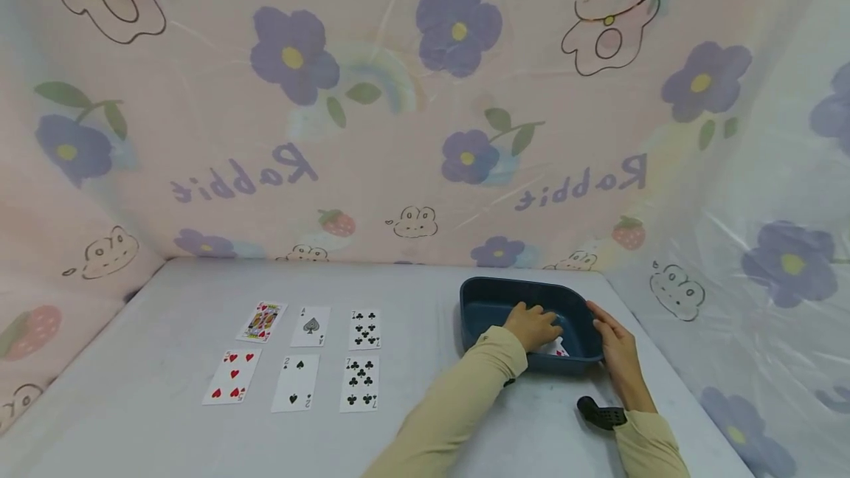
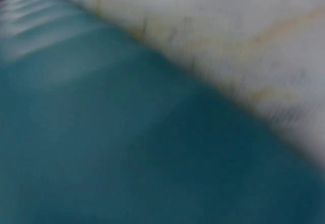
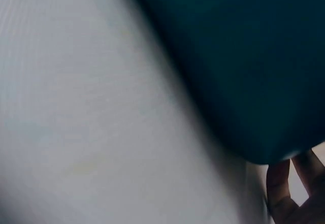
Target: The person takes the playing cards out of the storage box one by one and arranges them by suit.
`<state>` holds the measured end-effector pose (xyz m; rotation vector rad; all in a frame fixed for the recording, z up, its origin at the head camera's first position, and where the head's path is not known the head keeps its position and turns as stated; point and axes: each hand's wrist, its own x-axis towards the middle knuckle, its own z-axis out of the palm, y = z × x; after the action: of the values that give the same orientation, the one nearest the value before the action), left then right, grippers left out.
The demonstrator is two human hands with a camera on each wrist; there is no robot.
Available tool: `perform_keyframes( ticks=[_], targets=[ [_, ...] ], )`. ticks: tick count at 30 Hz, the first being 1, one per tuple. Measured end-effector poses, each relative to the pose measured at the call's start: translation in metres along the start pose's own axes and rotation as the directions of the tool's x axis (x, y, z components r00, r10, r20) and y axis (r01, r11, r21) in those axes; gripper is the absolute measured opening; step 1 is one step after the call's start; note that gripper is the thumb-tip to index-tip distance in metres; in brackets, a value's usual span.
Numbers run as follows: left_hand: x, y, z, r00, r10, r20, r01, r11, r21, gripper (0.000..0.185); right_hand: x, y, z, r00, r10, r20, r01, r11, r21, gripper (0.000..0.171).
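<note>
A dark blue tray (image 1: 505, 285) stands on the white table (image 1: 166, 301) at the right. My left hand (image 1: 534, 324) reaches into it, fingers bent down over a playing card (image 1: 556, 349) whose corner shows under the palm. Whether the fingers pinch it is hidden. My right hand (image 1: 614, 341) holds the tray's right rim. The left wrist view is a blur of the tray's wall (image 2: 101, 158). In the right wrist view the tray (image 3: 244, 56) fills the upper right, with my fingers (image 3: 284, 193) beside its corner.
Six cards lie face up in two rows left of the tray: a king of hearts (image 1: 262, 321), an ace of spades (image 1: 311, 326), a clubs card (image 1: 364, 329), a five of hearts (image 1: 232, 376), a two of spades (image 1: 295, 382), a seven of clubs (image 1: 359, 383). Flowered sheets wall the table.
</note>
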<state>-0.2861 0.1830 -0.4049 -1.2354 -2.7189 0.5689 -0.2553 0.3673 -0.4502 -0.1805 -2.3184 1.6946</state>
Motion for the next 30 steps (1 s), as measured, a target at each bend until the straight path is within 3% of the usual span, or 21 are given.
perform_keyframes(
  ticks=[8, 20, 27, 30],
  targets=[
    [0.01, 0.001, 0.016, 0.999, -0.022, 0.049, 0.027, 0.993, -0.114, 0.041, 0.0, 0.0, 0.002, 1.0, 0.011, 0.002, -0.011, 1.0, 0.017, 0.047],
    [-0.001, -0.004, 0.006, 0.996, -0.045, 0.074, 0.057, 0.984, -0.17, 0.041, 0.0, 0.0, 0.001, 0.999, 0.031, -0.019, -0.031, 0.999, 0.021, 0.046],
    [0.001, -0.009, 0.012, 0.998, -0.046, 0.043, 0.054, 0.974, -0.22, 0.046, 0.001, 0.001, 0.001, 1.0, 0.012, -0.018, -0.012, 1.0, 0.022, 0.046],
    [0.001, -0.01, 0.013, 0.997, -0.074, 0.029, 0.079, 0.969, -0.235, 0.049, 0.001, 0.0, 0.0, 1.0, 0.006, -0.017, -0.006, 1.0, 0.008, 0.046]
  ],
)
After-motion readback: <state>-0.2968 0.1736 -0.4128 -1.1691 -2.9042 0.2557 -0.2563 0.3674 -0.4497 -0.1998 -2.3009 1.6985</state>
